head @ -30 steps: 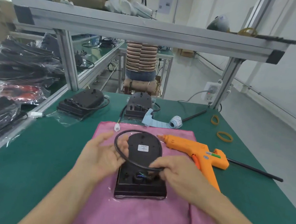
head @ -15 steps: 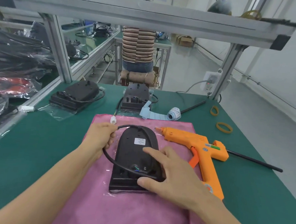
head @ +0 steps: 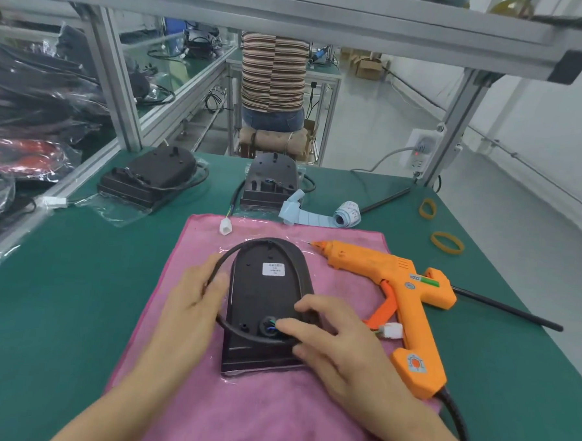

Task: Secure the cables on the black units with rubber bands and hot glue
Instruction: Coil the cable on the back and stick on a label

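Both hands work at the centre of the head view: the left hand (head: 191, 302) curls its fingers round the black rubber-sheathed cable (head: 223, 260) at the nine o'clock side of the black plastic unit with a rounded top (head: 268, 306), gripping the loop there, while the right hand (head: 330, 340) lies over the unit's five o'clock corner with thumb and forefinger pinching the same cable beside the round wire hole. That cable arcs from the left hand up over the unit's twelve o'clock end and back across its lower face to the right hand. A white plastic connector (head: 391, 330) on coloured wires shows just past the right hand at three o'clock, touching the orange hot glue gun (head: 393, 293), which lies on its side with its nozzle pointing toward ten o'clock. The unit sits in clear film on a pink cloth (head: 238, 420) spread over the green bench top (head: 42, 308). At twelve o'clock from the cloth stands a second black unit (head: 271, 182), its own white connector (head: 225, 225) resting on the cloth's far edge; a third black unit (head: 150, 176) lies at eleven o'clock on clear film. A pale blue label strip (head: 317, 215) with a rolled end lies at one o'clock, and two yellow rubber bands (head: 447, 242) lie well apart from the hands at two o'clock. Beyond the bench, a person in a striped shirt (head: 274, 71) sits facing away.
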Demonstrator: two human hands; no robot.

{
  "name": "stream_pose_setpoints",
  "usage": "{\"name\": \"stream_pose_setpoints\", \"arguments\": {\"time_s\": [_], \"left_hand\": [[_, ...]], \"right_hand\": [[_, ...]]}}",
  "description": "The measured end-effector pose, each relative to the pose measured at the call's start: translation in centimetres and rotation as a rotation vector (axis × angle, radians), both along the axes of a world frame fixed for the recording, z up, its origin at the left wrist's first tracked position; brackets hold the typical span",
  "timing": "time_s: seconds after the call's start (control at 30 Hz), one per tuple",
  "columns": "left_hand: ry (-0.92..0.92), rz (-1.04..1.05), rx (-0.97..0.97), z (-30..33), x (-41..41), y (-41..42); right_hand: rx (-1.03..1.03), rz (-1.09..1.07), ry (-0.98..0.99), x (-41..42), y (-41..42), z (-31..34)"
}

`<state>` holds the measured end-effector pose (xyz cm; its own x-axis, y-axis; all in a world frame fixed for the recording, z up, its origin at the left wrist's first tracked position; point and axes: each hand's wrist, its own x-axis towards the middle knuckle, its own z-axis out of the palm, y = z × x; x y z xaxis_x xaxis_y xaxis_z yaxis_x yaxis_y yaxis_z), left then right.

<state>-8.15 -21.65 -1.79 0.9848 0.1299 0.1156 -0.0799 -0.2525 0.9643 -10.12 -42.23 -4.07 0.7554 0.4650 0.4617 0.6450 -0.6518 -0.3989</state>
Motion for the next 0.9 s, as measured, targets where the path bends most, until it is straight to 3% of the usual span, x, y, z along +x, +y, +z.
{"name": "stream_pose_setpoints", "arguments": {"time_s": [0.1, 0.23, 0.3, 0.37, 0.43, 0.67, 0.9], "left_hand": [[0.031, -0.024, -0.020, -1.0, -0.6, -0.6], [-0.027, -0.092, -0.071, -1.3, -1.6, 0.0], [-0.040, -0.202, 0.127, -1.8, -2.1, 1.1], [-0.074, -0.266, 0.446, -2.5, -2.4, 1.7], [-0.175, -0.235, 0.663, -3.2, -2.5, 1.9], [-0.510, -0.175, 0.846, -3.9, -2.1, 1.7], [-0.914, -0.055, 0.962, -4.9, -2.2, 1.9]], "right_hand": [[-0.095, 0.006, -0.243, 0.0, 0.9, -0.2], [0.049, 0.150, -0.041, 0.7, 0.7, 0.2], [0.077, 0.148, -0.027, 0.9, -0.1, 0.2], [0.116, 0.159, -0.024, 0.9, -0.6, 0.2], [0.133, 0.158, -0.042, 0.8, -1.1, 0.2], [0.002, 0.107, -0.082, -0.3, -2.7, -0.1], [-0.351, 0.050, -0.205, 0.1, -2.7, 1.4]]}}
